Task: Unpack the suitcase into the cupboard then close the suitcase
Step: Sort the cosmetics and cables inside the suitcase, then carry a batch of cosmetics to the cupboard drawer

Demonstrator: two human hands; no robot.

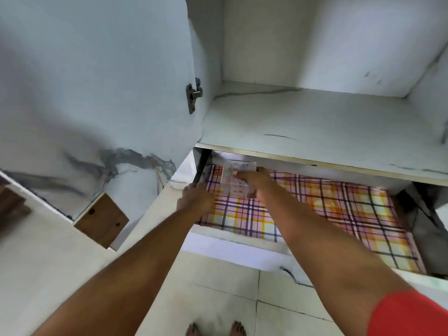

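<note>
Unpacking is under way — the right hand (254,180) grips a clear packet (236,178) over the cupboard's checked lower shelf (339,209), the left hand (194,200) rests open beside it — suitcase unseen, closing remains.

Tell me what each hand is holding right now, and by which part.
The right hand grips a clear plastic packet at its right edge, over the plaid shelf liner. The left hand holds nothing.

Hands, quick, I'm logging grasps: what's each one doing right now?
Left hand: open, fingers resting at the plaid liner's edge.
Right hand: holding a clear plastic packet.
</note>
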